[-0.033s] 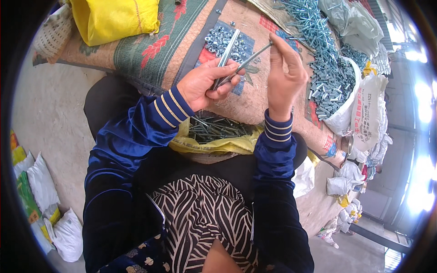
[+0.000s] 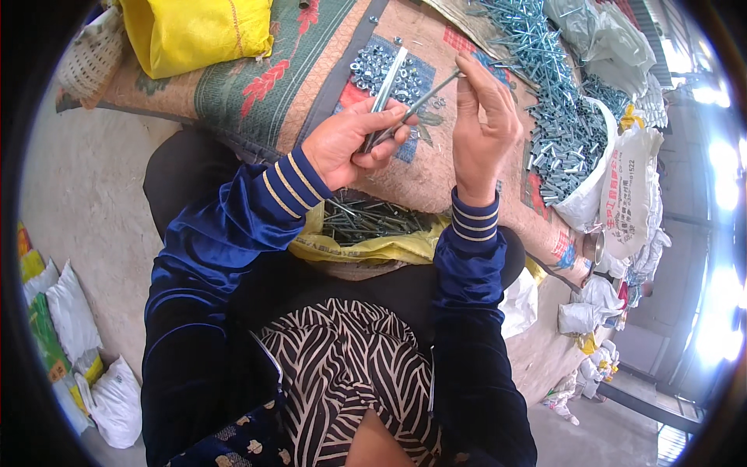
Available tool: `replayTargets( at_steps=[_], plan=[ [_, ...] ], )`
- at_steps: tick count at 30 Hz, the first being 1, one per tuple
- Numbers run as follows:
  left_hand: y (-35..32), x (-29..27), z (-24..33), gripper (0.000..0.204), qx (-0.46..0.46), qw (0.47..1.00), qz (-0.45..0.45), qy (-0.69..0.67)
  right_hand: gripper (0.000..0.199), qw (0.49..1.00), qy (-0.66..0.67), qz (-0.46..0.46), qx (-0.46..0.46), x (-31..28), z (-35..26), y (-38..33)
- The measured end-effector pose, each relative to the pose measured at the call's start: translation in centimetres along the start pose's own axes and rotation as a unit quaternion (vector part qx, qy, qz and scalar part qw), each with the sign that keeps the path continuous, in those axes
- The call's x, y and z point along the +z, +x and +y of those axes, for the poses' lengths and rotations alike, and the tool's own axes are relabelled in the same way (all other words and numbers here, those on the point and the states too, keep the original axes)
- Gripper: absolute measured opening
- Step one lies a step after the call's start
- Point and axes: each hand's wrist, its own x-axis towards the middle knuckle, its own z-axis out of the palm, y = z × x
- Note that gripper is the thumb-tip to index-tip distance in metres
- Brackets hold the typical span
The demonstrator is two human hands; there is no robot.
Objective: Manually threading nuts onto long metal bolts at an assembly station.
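Note:
My left hand (image 2: 346,144) is closed around several long metal bolts (image 2: 390,82). One slanting bolt (image 2: 433,96) reaches up to the right from that grip. At its far end, my right hand (image 2: 490,128) has its thumb and index finger closed on the tip, with the other fingers bent behind. Just beyond the left hand, a heap of silver nuts (image 2: 369,68) lies on a patterned mat (image 2: 311,78). Below the hands, a yellow sack (image 2: 373,251) by my lap holds many dark long bolts (image 2: 373,220).
At the right, a white sack (image 2: 583,208) is filled with short metal sleeves (image 2: 562,152). Loose bolts (image 2: 537,50) are heaped behind it. A yellow bag (image 2: 194,35) stands at the far left, and white bags (image 2: 74,315) lie on the floor at left.
My right hand has shifted very slightly up and left with the bolt's end. The left hand and its bolts look almost unmoved.

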Motion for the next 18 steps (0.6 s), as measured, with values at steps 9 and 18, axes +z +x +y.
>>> replayTargets(
  at_steps=[9, 18],
  plan=[
    [-0.2, 0.1, 1.3, 0.012, 0.141, 0.978, 0.144, 0.062, 0.019, 0.955, -0.214, -0.169, 0.119, 5.1, 3.6, -3.2],
    [-0.3, 0.2, 1.0, 0.013, 0.025, 0.974, 0.126, 0.185, 0.015, 0.860, 0.320, -0.044, 0.396, -1.2, 6.0, -2.3]
  ],
)
